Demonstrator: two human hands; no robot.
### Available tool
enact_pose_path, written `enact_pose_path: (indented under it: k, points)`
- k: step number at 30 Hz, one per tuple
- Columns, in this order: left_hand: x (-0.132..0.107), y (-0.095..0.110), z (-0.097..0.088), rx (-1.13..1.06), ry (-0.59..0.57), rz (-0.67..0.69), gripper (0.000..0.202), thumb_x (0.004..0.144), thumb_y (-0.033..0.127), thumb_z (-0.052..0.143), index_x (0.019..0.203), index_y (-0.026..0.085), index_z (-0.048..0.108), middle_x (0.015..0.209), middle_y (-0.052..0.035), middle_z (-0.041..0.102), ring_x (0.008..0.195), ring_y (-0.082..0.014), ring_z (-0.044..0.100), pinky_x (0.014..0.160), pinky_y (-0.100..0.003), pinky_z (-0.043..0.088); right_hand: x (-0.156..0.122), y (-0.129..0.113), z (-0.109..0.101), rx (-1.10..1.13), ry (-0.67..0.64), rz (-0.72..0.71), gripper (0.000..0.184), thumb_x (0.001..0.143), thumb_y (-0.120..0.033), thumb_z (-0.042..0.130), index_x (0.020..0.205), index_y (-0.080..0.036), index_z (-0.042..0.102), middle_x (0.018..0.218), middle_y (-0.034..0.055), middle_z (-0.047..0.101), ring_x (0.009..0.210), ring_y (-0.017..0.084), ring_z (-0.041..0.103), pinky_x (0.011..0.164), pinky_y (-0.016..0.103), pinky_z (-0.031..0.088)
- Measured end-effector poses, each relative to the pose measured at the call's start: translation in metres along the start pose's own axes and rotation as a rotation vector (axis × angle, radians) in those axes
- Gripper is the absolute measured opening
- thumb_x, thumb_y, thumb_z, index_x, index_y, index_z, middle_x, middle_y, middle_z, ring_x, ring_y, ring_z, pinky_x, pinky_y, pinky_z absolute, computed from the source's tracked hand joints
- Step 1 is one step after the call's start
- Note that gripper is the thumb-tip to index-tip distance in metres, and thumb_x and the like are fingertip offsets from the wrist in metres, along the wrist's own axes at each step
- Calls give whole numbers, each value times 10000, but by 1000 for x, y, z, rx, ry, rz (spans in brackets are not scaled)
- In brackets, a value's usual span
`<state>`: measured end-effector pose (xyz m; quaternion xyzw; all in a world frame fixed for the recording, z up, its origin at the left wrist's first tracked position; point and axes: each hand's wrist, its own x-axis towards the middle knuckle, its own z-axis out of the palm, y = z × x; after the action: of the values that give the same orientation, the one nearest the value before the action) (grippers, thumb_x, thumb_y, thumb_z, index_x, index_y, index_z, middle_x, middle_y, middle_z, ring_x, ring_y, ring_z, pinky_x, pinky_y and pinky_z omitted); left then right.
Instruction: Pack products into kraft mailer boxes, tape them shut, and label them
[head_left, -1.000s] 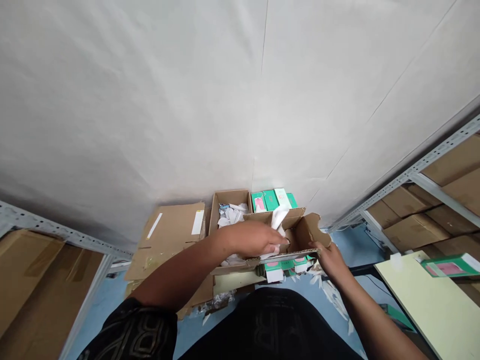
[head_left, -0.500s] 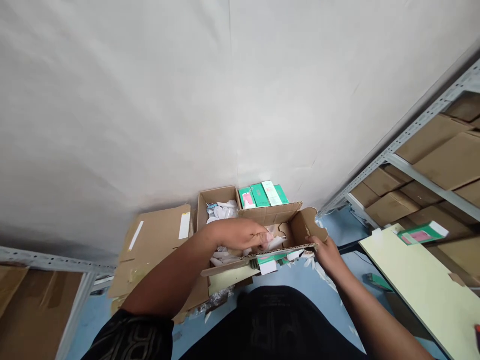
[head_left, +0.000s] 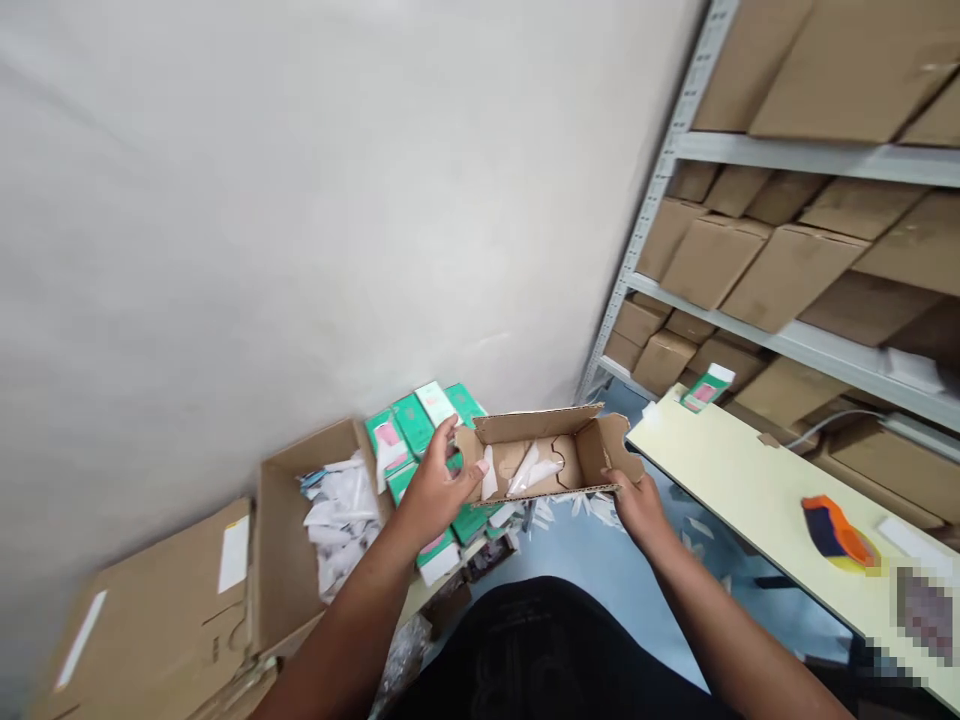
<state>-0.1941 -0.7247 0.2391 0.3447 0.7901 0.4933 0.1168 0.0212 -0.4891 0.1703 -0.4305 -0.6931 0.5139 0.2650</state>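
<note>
Between my two hands hangs a small open cardboard box [head_left: 577, 425], raised in front of my body. Its left end is gripped by my left hand [head_left: 442, 485], thumb over the rim. My right hand [head_left: 634, 500] closes on the right end, thumb inside and fingers outside. A few white slips [head_left: 536, 472] that look like folded paper or plastic lie on the box floor. Beyond my left forearm, a larger open carton [head_left: 281, 560] holds a heap of similar white pieces [head_left: 341, 520]. Several green boxes [head_left: 409, 425] stand just behind my left hand.
Metal shelving [head_left: 750, 150] packed with cardboard boxes rises on the right. A pale table [head_left: 739, 470] below it bears a green box [head_left: 705, 388] and an orange and dark blue item [head_left: 836, 530]. A flat carton [head_left: 165, 590] lies at left. White scraps litter the blue floor [head_left: 574, 550].
My left hand has left the white slips and now grips the small box's left end. The box has moved right, away from the larger carton, and my view has turned right.
</note>
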Motion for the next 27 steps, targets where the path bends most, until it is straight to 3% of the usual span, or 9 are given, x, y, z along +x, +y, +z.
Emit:
enact_pose_path:
  k: [3,6,9,13,19,27]
  points:
    - [13,5,72,-39,-233,-109,382,960,398,455,1316,272,513,1136,-43,691,1056,-235,676,863,-347,571,21,37,-52,18,18,57,272,751,-456,587,807,-212,695,829,60,746,806,290,661,685,347,489]
    - [26,16,148,123,-348,-117,272,961,367,372,1102,271,584,925,-1,692,951,-226,669,823,-338,564,42,76,-110,-1,27,151,282,764,-466,590,811,-206,689,795,60,736,757,283,668,656,348,491]
    - [40,30,221,168,-402,-103,249,929,358,407,1056,265,599,878,4,691,959,-238,664,827,-333,547,57,113,-165,11,28,234,301,772,-481,596,843,-202,685,794,62,736,754,274,677,654,340,498]
    - [58,47,304,-7,-439,-77,282,864,339,472,1054,220,644,974,-14,727,1006,-252,665,870,-322,514,66,152,-223,143,80,336,302,752,-452,588,909,-207,670,886,78,748,781,259,681,631,323,522]
    - [84,66,401,-31,-544,-77,349,829,261,483,1108,218,687,1115,-35,755,1053,-252,668,900,-315,494,73,198,-276,181,166,399,338,775,-448,558,976,-227,717,1028,70,773,922,272,702,697,331,566]
    - [149,86,500,-57,-738,12,407,840,261,544,1223,225,678,1196,-47,755,1113,-255,684,940,-322,512,100,218,-310,272,383,425,483,853,-619,561,1108,-240,717,1131,84,757,980,270,706,753,350,588]
